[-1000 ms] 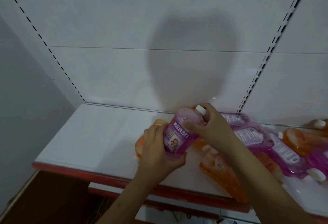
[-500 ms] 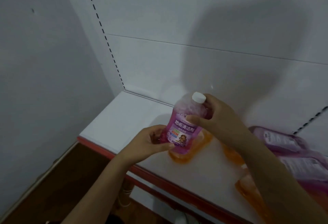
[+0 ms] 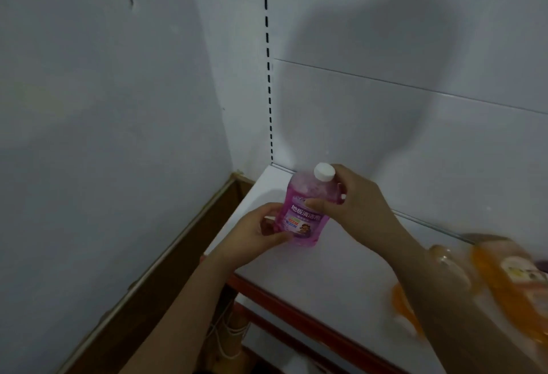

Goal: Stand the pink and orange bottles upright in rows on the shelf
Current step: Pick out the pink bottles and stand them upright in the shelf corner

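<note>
A pink bottle with a white cap stands nearly upright near the left end of the white shelf. My left hand grips its lower left side. My right hand grips its shoulder just below the cap, thumb across the label. I cannot tell whether its base touches the shelf. Orange bottles lie on their sides at the right, blurred and partly hidden behind my right forearm.
The shelf has a red front edge and a white back panel with a slotted upright. A grey wall closes off the left side. A lower shelf shows beneath.
Both hands have carried the pink bottle leftward to the shelf's left end and brought it more upright. The view has swung left, so the lying bottles have slid to the right edge.
</note>
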{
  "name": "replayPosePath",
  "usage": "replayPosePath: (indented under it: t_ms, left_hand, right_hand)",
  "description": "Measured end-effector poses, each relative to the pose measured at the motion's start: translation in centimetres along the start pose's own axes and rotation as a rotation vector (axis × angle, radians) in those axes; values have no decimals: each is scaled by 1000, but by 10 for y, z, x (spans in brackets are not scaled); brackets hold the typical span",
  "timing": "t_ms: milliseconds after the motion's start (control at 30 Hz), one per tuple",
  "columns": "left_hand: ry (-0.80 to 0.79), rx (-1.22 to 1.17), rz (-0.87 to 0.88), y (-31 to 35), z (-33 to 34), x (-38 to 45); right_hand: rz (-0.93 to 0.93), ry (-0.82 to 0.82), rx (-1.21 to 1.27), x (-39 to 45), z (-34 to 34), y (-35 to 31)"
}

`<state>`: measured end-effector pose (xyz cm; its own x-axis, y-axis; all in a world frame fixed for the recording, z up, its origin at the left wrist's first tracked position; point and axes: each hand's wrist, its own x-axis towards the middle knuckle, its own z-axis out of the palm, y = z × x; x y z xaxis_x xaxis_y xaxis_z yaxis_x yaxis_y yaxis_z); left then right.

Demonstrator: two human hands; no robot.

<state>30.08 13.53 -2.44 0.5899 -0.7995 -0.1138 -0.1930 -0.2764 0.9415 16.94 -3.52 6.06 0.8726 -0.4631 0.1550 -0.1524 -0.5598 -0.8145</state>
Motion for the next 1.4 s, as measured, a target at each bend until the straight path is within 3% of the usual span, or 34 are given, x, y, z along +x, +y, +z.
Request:
replayPosePath:
  t_ms: [433,567,867,967,1033,1133,1200,1267,1400]
  left_hand:
    - [-34,5,-18,-29,-67,30]
    - [33,1,13,-29,-74,32]
    - [-60,43,21,-25,-80,30]
    - [35,91,138,-15,-82,22]
    - [207,157,245,0,-78,12]
    - [502,342,543,35,-58,-4]
    - [617,358,676,58,-33,-12]
    - [576,291,753,72,-1,-16]
    - [300,242,814,82,77,-18]
  right_hand:
    - [128,26,-127,71,62,-24]
    - [81,-15,-117,77,68,-31]
    - [50,-140,-75,65,72,-18]
    - [47,-172,-89,54,57,-17]
    - [61,-142,-84,44,39,-17]
    - [91,-45,-73,26,7,-13]
    - [126,58,-55,13,-13,-6]
    - [169,173,-39,-2,-34,6]
    - [221,343,-59,-45,-77,28]
